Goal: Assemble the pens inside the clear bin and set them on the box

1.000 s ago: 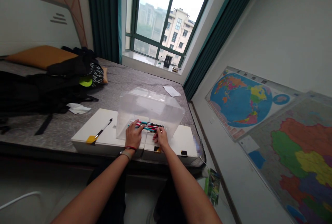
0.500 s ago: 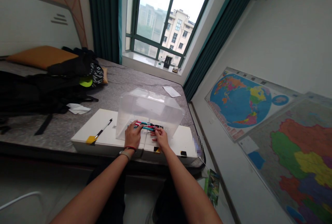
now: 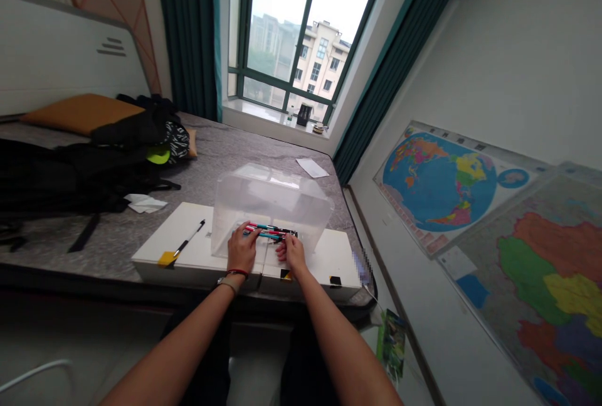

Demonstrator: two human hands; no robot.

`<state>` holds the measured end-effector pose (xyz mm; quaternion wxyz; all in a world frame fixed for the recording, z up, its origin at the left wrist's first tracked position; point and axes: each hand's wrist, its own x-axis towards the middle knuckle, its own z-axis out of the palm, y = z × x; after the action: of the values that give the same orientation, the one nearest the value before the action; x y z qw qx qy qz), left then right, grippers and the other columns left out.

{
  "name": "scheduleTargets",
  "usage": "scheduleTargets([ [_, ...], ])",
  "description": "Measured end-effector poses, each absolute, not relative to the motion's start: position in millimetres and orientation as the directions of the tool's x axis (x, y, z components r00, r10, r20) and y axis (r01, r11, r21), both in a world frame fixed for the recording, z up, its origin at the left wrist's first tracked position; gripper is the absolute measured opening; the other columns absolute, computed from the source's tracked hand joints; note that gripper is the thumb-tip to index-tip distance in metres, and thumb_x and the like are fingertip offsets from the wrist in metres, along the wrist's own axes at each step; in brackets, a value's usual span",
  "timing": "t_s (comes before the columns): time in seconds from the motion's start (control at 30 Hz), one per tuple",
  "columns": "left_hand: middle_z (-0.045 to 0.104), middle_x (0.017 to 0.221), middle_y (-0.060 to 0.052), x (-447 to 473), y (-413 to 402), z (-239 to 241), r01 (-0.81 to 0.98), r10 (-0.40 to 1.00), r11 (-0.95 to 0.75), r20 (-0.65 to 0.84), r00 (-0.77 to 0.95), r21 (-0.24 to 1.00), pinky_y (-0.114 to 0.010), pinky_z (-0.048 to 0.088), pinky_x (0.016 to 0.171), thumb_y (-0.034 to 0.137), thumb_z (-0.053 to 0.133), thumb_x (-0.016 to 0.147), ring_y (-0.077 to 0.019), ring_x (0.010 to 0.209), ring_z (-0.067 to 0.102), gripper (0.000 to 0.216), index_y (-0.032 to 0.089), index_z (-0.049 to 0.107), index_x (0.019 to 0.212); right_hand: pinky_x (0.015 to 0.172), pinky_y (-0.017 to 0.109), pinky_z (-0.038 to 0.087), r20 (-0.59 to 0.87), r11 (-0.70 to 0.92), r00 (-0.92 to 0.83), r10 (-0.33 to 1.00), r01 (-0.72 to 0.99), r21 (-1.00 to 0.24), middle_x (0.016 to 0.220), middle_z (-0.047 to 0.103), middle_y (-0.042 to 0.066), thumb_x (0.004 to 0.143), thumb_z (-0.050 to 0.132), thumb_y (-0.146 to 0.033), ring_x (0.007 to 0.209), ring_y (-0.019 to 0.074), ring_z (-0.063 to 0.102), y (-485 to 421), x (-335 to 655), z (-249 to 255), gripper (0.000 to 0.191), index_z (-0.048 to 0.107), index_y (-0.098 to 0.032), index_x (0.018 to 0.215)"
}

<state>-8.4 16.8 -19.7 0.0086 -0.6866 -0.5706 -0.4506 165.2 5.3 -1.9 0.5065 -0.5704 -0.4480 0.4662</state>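
One clear plastic bin stood on the white board. A bundle of marker pens lay at its near base; I could not tell whether they were inside, nor count them. My left hand curled over one end, and my right hand pinched the other. One loose pen lay apart to the left.

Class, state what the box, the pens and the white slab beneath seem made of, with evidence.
Box: clear, slightly frosted plastic; surfaces behind show through.
Pens: probably glossy plastic, coloured barrels.
Slab: smooth matt white, perhaps card or foam; unclear.
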Motion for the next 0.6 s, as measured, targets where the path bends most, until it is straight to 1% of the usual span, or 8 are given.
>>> scheduleTargets([
  [0.07,0.051,0.133,-0.01,-8.0,16.7,-19.5,0.792,0.775,-0.349,0.63,-0.056,0.5,-0.044,0.044,0.095,0.027,0.046,0.093,-0.0278,0.116,0.049,0.03,0.029,0.069,0.111,0.036,0.019,0.043,-0.066,-0.071,0.148,0.987,0.031,-0.997,0.06,0.064,0.0,0.083,0.05,-0.062,0.042,0.0104,0.055,4.2,165.7,-1.0,0.043,0.05,-0.019,0.083],
  [0.17,0.051,0.132,-0.01,-7.5,16.5,-19.5,0.796,0.776,-0.347,0.628,-0.053,0.496,-0.044,0.044,0.094,0.027,0.046,0.093,-0.0278,0.114,0.05,0.029,0.029,0.069,0.111,0.038,0.019,0.043,-0.05,-0.055,0.124,0.991,0.038,-0.998,0.061,0.064,-0.001,0.081,0.056,-0.057,0.041,0.0094,0.053,3.5,166.5,-1.9,0.038,0.048,-0.02,0.084],
  [0.27,0.051,0.132,-0.009,-7.3,16.4,-19.7,0.798,0.782,-0.341,0.621,-0.052,0.496,-0.043,0.044,0.093,0.026,0.047,0.093,-0.0278,0.113,0.05,0.029,0.029,0.069,0.111,0.038,0.019,0.043,-0.043,-0.051,0.12,0.992,0.066,-0.996,0.059,0.064,-0.001,0.084,0.053,-0.057,0.039,0.0085,0.051,5.0,167.0,-4.6,0.038,0.048,-0.019,0.08],
  [0.43,0.05,0.133,-0.01,-7.7,16.1,-19.4,0.795,0.786,-0.341,0.616,-0.051,0.502,-0.043,0.044,0.094,0.026,0.046,0.093,-0.028,0.115,0.049,0.029,0.029,0.069,0.111,0.036,0.019,0.041,-0.068,-0.082,0.139,0.988,0.101,-0.991,0.054,0.061,-0.001,0.087,0.043,-0.062,0.036,0.0089,0.049,8.4,166.5,-7.2,0.045,0.05,-0.019,0.076],
  [0.5,0.05,0.133,-0.01,-7.6,15.9,-19.2,0.793,0.789,-0.338,0.612,-0.055,0.506,-0.043,0.043,0.095,0.026,0.046,0.093,-0.0282,0.116,0.049,0.029,0.028,0.069,0.111,0.036,0.019,0.041,-0.061,-0.073,0.14,0.988,0.081,-0.994,0.055,0.061,-0.002,0.086,0.045,-0.062,0.036,0.0094,0.05,8.0,166.5,-6.7,0.043,0.05,-0.019,0.079],
  [0.6,0.05,0.133,-0.01,-7.5,15.8,-18.9,0.787,0.788,-0.342,0.613,-0.056,0.513,-0.043,0.043,0.095,0.025,0.046,0.093,-0.028,0.116,0.049,0.029,0.028,0.069,0.111,0.036,0.019,0.042,-0.037,-0.043,0.123,0.992,0.044,-0.998,0.057,0.062,-0.003,0.082,0.054,-0.058,0.038,0.0091,0.05,5.9,166.8,-5.7,0.038,0.048,-0.021,0.085],
])
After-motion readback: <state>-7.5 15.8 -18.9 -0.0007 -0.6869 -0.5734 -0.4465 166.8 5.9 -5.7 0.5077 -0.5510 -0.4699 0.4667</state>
